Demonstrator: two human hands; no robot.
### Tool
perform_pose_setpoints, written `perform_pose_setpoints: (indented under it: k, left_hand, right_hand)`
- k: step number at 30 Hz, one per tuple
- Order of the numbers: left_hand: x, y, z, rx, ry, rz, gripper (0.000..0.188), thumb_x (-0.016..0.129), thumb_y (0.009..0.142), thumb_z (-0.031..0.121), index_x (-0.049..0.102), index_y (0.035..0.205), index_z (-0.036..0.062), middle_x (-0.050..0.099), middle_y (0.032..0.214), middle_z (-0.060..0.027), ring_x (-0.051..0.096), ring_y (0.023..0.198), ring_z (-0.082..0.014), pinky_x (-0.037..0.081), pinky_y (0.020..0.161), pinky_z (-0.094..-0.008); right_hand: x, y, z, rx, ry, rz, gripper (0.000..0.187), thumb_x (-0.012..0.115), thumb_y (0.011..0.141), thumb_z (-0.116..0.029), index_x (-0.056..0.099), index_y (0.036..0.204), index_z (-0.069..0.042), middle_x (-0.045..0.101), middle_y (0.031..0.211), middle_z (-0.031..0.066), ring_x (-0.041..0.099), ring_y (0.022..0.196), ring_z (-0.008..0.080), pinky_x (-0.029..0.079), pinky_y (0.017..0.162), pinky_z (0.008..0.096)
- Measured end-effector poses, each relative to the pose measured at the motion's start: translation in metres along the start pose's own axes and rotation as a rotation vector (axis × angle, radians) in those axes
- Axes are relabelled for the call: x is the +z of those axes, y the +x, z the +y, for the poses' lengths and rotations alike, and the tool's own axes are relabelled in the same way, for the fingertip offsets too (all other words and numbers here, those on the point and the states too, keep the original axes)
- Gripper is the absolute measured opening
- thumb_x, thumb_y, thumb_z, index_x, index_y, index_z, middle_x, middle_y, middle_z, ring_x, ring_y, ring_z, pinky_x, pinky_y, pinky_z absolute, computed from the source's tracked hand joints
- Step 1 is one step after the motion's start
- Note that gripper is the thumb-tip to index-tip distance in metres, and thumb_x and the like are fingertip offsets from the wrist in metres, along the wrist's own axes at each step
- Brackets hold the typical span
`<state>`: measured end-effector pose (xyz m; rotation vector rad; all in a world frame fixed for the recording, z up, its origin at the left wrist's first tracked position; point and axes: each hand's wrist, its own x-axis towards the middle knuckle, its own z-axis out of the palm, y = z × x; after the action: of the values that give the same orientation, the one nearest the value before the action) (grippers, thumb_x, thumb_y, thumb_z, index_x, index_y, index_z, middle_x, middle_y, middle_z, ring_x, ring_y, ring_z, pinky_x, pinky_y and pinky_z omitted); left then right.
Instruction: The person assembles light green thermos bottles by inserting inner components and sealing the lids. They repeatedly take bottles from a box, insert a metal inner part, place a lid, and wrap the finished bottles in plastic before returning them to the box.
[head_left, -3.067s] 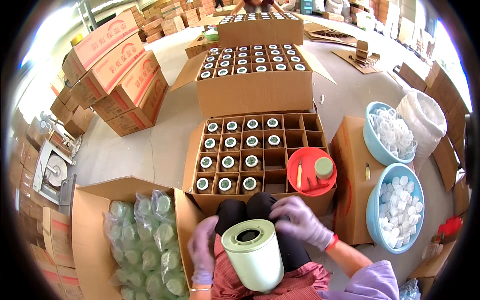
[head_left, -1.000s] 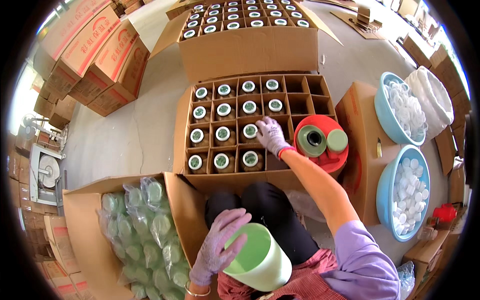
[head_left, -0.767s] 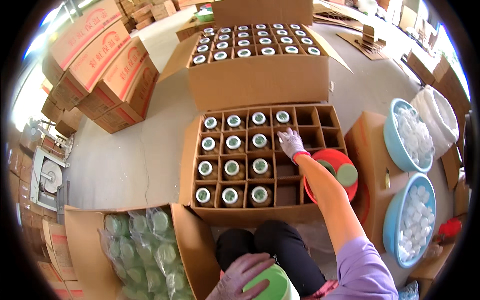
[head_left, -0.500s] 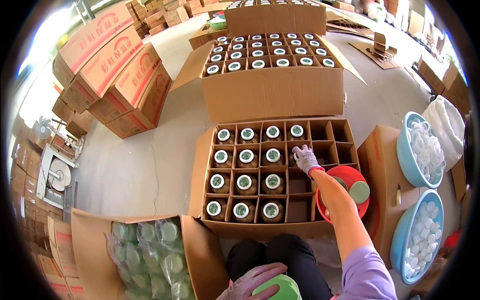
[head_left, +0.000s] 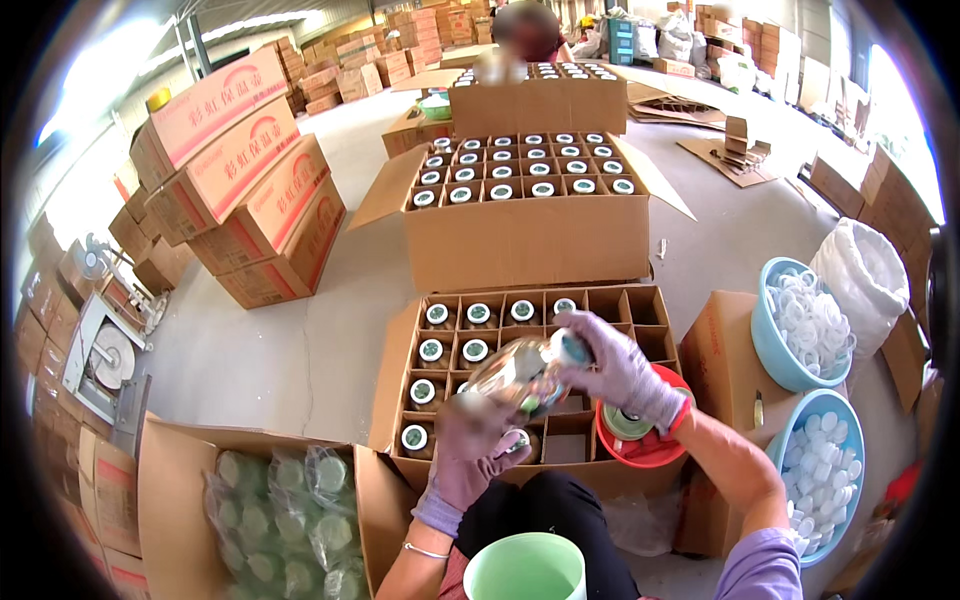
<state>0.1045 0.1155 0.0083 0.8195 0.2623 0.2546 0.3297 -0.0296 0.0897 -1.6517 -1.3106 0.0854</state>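
My right hand (head_left: 625,365), in a pale purple glove, grips the white-ringed neck of a mirror-silver bottle (head_left: 512,368). The bottle lies tilted, its neck up to the right. Its lower end rests in my gloved left hand (head_left: 468,455), whose fingers curl below it. Under both hands is a divided carton (head_left: 392,375) with similar bottles upright in its left columns; the hands and the held bottle hide some of them. A pale green cup (head_left: 525,572) stands at my lap. Beneath my right wrist, a red bucket (head_left: 640,456) holds green cups.
A second carton (head_left: 525,240) of bottles stands ahead, with a person (head_left: 530,35) beyond. Bagged green cups fill a carton (head_left: 160,500) at lower left. Blue basins of white rings (head_left: 810,330) and white caps (head_left: 825,470) are at right. Printed cartons (head_left: 255,215) are stacked at left.
My right hand has come up out of a compartment with a bottle. My left hand has left the green cup and moved up to the bottle's lower end. The view has tilted upward.
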Motion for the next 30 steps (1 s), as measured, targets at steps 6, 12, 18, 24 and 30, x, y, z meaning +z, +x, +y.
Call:
perform_pose_setpoints:
  k: [6, 12, 18, 24, 30]
  left_hand:
    - [0.054, -0.04, 0.019, -0.07, -0.405, 0.005, 0.076, 0.042, 0.095, 0.069, 0.04, 0.147, 0.0128, 0.05, 0.144, -0.0139, 0.055, 0.127, -0.0365, 0.052, 0.099, -0.0589]
    - [0.045, -0.079, 0.02, 0.081, -0.379, 0.036, 0.077, 0.046, 0.093, 0.066, 0.037, 0.149, 0.0133, 0.047, 0.145, -0.015, 0.056, 0.124, -0.035, 0.053, 0.097, -0.0554]
    - [0.027, -0.107, 0.047, 0.043, -0.074, 0.13, 0.068, 0.044, 0.095, 0.059, 0.045, 0.143, 0.0108, 0.053, 0.138, -0.0148, 0.054, 0.125, -0.0311, 0.043, 0.107, -0.0498]
    - [-0.003, -0.138, 0.047, 0.071, 0.453, 0.067, 0.072, 0.074, 0.083, 0.034, 0.046, 0.141, 0.0025, 0.054, 0.136, -0.0106, 0.054, 0.122, -0.0223, 0.043, 0.107, -0.0358]
    - [0.012, -0.237, 0.03, -0.001, 0.531, 0.137, 0.09, 0.087, 0.07, 0.04, 0.047, 0.14, 0.0006, 0.054, 0.136, -0.0111, 0.051, 0.127, -0.0216, 0.038, 0.111, -0.035]
  right_hand:
    - [0.025, -0.047, -0.063, -0.366, -0.308, 0.16, 0.051, 0.07, 0.086, -0.023, 0.057, 0.136, -0.014, 0.051, 0.132, 0.0249, 0.057, 0.114, 0.0428, 0.049, 0.094, 0.0483]
    - [0.07, -0.09, -0.093, -0.009, 0.598, 0.126, 0.055, 0.053, 0.098, -0.014, 0.036, 0.149, 0.001, 0.034, 0.155, 0.0215, 0.037, 0.143, 0.0338, 0.03, 0.117, 0.0392]
    - [0.065, -0.14, -0.11, -0.063, 0.422, -0.114, 0.043, 0.068, 0.091, -0.012, 0.055, 0.132, -0.004, 0.046, 0.144, 0.0168, 0.044, 0.136, 0.0328, 0.04, 0.111, 0.0417]
    - [0.055, -0.204, -0.116, 0.272, 0.572, -0.099, 0.027, 0.059, 0.095, -0.009, 0.064, 0.12, 0.001, 0.062, 0.128, 0.0137, 0.058, 0.121, 0.0241, 0.045, 0.104, 0.0349]
    - [0.057, -0.302, -0.141, 0.041, 0.276, -0.09, 0.037, 0.064, 0.091, -0.014, 0.06, 0.126, -0.003, 0.056, 0.131, 0.0179, 0.056, 0.122, 0.0303, 0.045, 0.104, 0.0371]
